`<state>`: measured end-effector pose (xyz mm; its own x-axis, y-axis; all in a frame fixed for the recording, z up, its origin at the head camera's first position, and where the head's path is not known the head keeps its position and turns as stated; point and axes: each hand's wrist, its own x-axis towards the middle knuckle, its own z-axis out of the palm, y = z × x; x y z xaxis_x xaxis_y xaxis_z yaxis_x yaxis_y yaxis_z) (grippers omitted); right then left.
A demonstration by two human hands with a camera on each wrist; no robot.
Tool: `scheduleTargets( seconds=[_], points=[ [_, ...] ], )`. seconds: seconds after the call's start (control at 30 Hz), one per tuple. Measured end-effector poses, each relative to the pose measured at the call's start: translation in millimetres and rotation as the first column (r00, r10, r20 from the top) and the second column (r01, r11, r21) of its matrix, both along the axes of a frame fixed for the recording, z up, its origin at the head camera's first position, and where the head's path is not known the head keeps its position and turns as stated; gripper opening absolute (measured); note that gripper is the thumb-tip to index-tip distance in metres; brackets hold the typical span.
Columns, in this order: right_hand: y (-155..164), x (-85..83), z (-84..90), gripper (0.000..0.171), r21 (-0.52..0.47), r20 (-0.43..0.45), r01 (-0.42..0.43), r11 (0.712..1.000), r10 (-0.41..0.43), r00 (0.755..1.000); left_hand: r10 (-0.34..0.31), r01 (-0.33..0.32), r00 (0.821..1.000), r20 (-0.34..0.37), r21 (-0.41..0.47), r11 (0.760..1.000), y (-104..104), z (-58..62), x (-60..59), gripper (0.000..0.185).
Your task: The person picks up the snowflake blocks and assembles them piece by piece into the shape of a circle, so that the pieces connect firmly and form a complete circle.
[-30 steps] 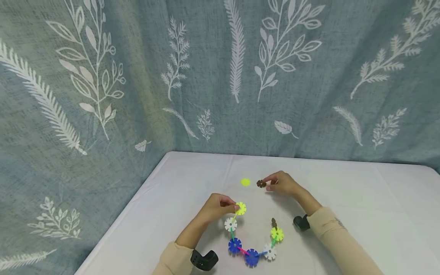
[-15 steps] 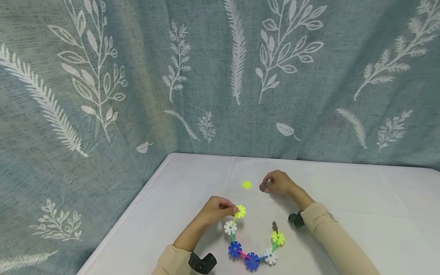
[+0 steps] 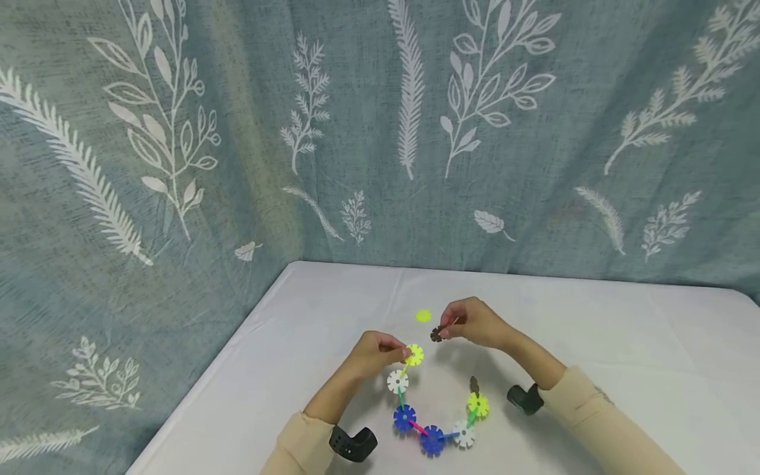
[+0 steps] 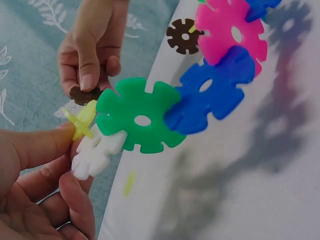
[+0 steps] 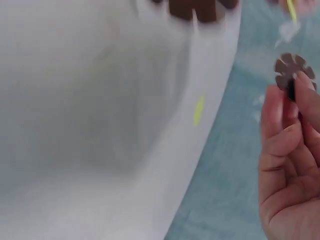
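Observation:
My left hand (image 3: pixel 371 356) pinches a yellow notched disc (image 3: pixel 415 355) at one end of a chain of interlocking plastic discs. From there the chain curves through a white disc (image 3: pixel 398 381), a blue disc (image 3: pixel 405 419) and others to a brown disc at its far right end (image 3: pixel 474 385). Green (image 4: pixel 142 117) and pink (image 4: pixel 235 32) discs link them in the left wrist view, set crosswise. Between thumb and fingers my right hand (image 3: pixel 477 322) holds another brown notched disc (image 5: pixel 290 67), apart from the chain and close to the yellow end. Fingertips hide part of both held discs.
A loose yellow disc (image 3: pixel 423 315) lies on the white-covered table (image 3: pixel 623 343) beyond the hands. A blue-green curtain with white leaf patterns (image 3: pixel 368 132) hangs behind and at the left. Black wrist devices (image 3: pixel 353 444) sit on both wrists.
My right hand has moved left and nearer the chain, bringing the brown disc from beside the loose yellow one. My left hand has kept its grip on the yellow disc almost in place.

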<state>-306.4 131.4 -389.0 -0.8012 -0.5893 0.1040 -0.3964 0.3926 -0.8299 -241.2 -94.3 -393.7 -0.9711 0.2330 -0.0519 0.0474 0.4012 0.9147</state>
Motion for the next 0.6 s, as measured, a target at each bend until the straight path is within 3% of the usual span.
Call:
scheduleTargets(
  seconds=[0.17,0.6],
  points=[
    [-12,17.6,-2.9,0.006,-0.021,-0.041,-0.018,1.000,0.017,0.999,0.012,-0.013,1.000,0.012,0.014,1.000,0,-1.3,-3.2,0.021],
    [-24,28.3,-7.6,0.005,-0.144,-0.046,0.033,0.989,-0.040,0.998,0.038,-0.037,0.999,-0.014,0.034,0.999,-2,-2.5,-5.6,0.021]
  ],
)
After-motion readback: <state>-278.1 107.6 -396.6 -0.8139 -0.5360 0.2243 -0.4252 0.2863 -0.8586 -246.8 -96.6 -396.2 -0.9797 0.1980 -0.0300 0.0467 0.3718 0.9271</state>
